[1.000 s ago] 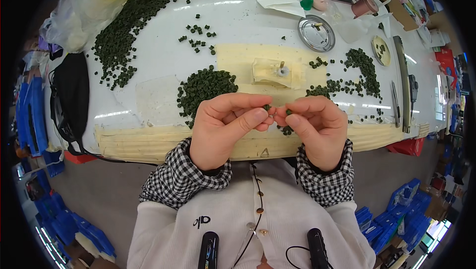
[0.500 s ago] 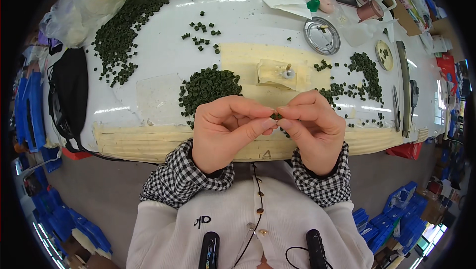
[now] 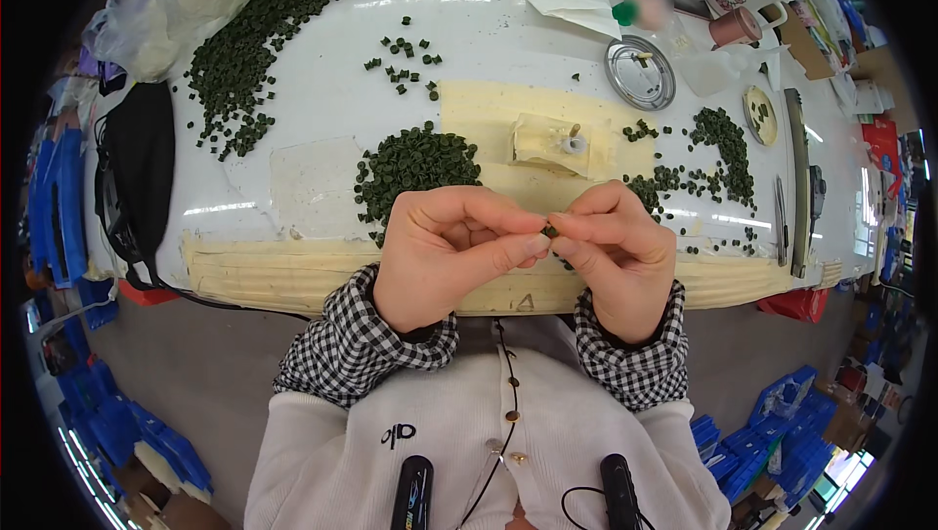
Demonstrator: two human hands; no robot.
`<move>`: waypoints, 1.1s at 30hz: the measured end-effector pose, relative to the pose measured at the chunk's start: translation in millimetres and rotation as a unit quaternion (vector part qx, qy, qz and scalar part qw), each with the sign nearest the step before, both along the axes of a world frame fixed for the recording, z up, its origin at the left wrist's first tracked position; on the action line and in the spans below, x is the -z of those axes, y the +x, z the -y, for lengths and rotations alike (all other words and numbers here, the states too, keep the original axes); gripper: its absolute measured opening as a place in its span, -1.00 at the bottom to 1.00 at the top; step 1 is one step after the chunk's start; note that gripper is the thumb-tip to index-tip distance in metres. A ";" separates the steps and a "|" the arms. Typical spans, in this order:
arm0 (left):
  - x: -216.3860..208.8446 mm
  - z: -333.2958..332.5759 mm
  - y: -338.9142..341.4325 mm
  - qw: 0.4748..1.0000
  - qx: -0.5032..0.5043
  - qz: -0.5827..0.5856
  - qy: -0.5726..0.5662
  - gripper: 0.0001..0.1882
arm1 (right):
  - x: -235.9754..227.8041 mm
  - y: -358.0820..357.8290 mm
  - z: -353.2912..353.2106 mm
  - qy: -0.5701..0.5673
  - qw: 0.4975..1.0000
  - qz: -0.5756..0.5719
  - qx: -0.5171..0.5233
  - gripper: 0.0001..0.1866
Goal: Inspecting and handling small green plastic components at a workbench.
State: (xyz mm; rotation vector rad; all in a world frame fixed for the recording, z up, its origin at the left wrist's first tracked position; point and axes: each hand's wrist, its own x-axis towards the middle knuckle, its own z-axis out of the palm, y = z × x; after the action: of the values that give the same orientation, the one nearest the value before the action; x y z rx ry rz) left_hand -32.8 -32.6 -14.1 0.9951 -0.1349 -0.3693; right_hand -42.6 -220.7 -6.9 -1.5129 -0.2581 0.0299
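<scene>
Fingertip to fingertip, my left hand (image 3: pixel 449 252) and my right hand (image 3: pixel 620 252) pinch one small dark green piece (image 3: pixel 549 231) between them, above the table's near edge. Most of the piece is covered by the fingers. Just beyond my left hand lies a heap of small dark green parts (image 3: pixel 415 173). Beyond my hands, on a cream sheet (image 3: pixel 479 110), sits a tape-wrapped block (image 3: pixel 547 147) with a whitish fitting and a short peg on top. Scattered green parts (image 3: pixel 674 178) lie beyond my right hand.
A long green pile (image 3: pixel 244 61) and a plastic bag (image 3: pixel 147 32) occupy the far left, with a black bag (image 3: pixel 137 173) below. To the right are a round metal lid (image 3: pixel 640 73), a cream dish (image 3: pixel 759 115), tweezers (image 3: pixel 781 222), a metal bar (image 3: pixel 796 178) and a pink cup (image 3: pixel 735 28).
Both hands keep their pinch on the green piece, with only a slight shift of the fingers. The whole view has moved a little.
</scene>
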 end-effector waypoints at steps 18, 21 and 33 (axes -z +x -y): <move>-7.0 -3.2 -0.5 0.951 -0.129 0.199 0.198 -0.77 | -6.4 -7.2 -7.1 -0.124 0.987 0.099 0.010 -0.64; -7.4 -3.7 0.7 0.933 -0.131 0.236 0.238 -0.75 | -7.3 -6.8 -6.9 -0.139 0.984 0.110 0.013 -0.65; -5.0 -2.3 3.4 0.901 -0.132 0.288 0.296 -0.73 | -11.3 -1.8 -1.9 -0.194 0.971 0.138 0.003 -0.64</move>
State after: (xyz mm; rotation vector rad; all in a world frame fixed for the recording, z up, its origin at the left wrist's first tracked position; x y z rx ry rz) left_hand -29.4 -30.2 -9.1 1.6903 -0.4359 0.1647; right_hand -44.4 -218.8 4.4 -1.9078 -0.4932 -0.1442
